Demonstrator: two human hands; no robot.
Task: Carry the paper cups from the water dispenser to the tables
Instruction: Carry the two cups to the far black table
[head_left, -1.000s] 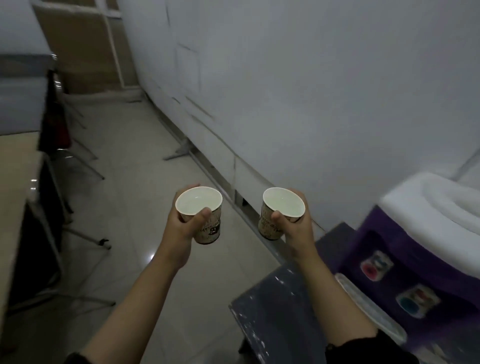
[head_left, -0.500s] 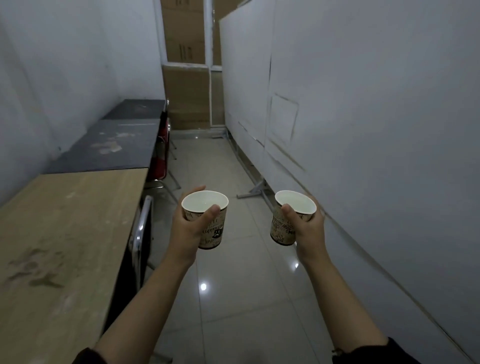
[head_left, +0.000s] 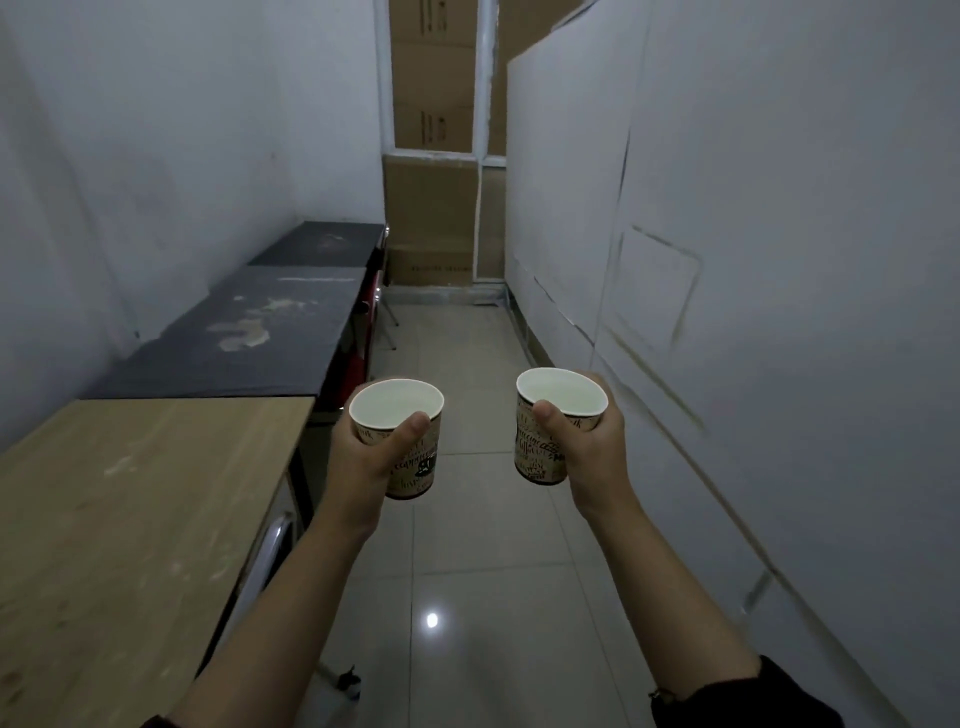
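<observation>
I hold two printed paper cups upright in front of me over the tiled aisle. My left hand (head_left: 366, 465) is wrapped around the left paper cup (head_left: 397, 408), thumb near its rim. My right hand (head_left: 589, 454) grips the right paper cup (head_left: 561, 392) the same way. Both cups show pale insides; I cannot tell how full they are. A wooden table (head_left: 130, 519) stands along the left wall beside my left arm. Beyond it come a stained dark table (head_left: 244, 338) and another dark table (head_left: 327, 244). The water dispenser is out of view.
A narrow tiled aisle (head_left: 467, 519) runs ahead between the tables and a white partition wall (head_left: 727, 260) on the right. Red chairs (head_left: 366, 306) are tucked under the dark tables. Cardboard boxes (head_left: 431, 208) close off the far end.
The view has swung left, away from the purple water dispenser and down the aisle, then moved a little forward. Both hands keep the cups upright at the same height.
</observation>
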